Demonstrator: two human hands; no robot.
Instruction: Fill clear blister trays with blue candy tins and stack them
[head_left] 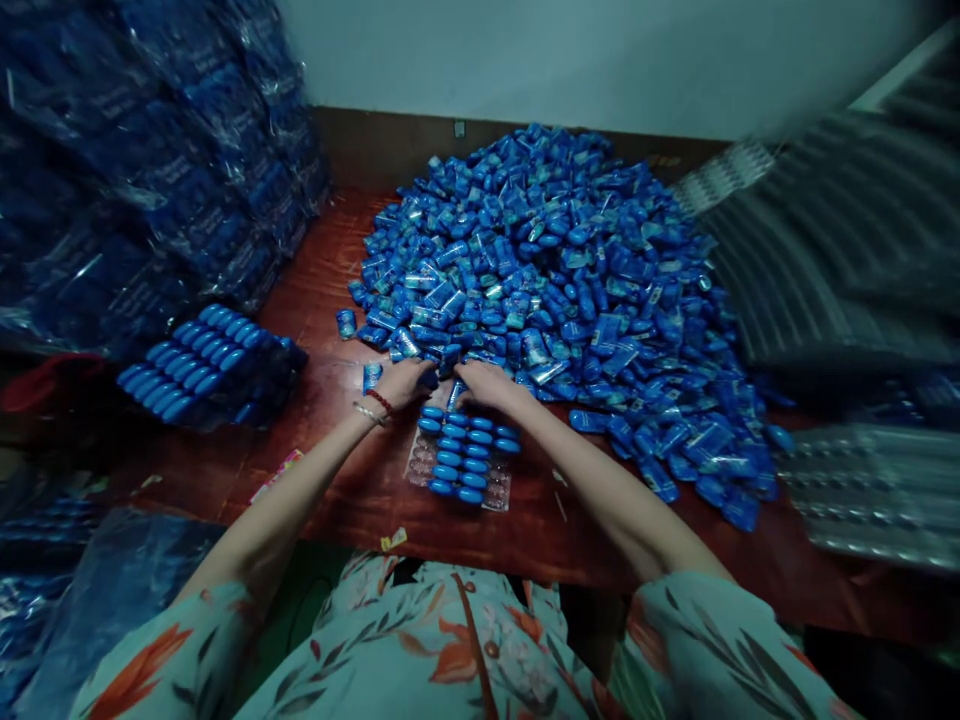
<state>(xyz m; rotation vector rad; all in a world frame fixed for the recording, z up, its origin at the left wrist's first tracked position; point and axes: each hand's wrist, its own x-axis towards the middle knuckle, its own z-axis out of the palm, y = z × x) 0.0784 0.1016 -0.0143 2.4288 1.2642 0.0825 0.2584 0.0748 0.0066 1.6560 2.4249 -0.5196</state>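
A big heap of small blue packets (555, 270) covers the far half of the red-brown table (360, 500). Just in front of it lies a clear plastic tray (465, 455) with several blue packets set upright in rows. My left hand (405, 383) and my right hand (487, 383) meet at the tray's far end, at the near edge of the heap. Each hand closes its fingers on a blue packet; the left one (429, 380) and the right one (455, 393) sit right above the tray. A red cord bracelet is on my left wrist.
A filled tray of blue packets (202, 365) lies at the left of the table. Plastic-wrapped stacks of filled trays (150, 170) rise at the far left. Empty clear trays (870, 490) are piled at the right. Paper scraps (277, 475) lie near the table's front edge.
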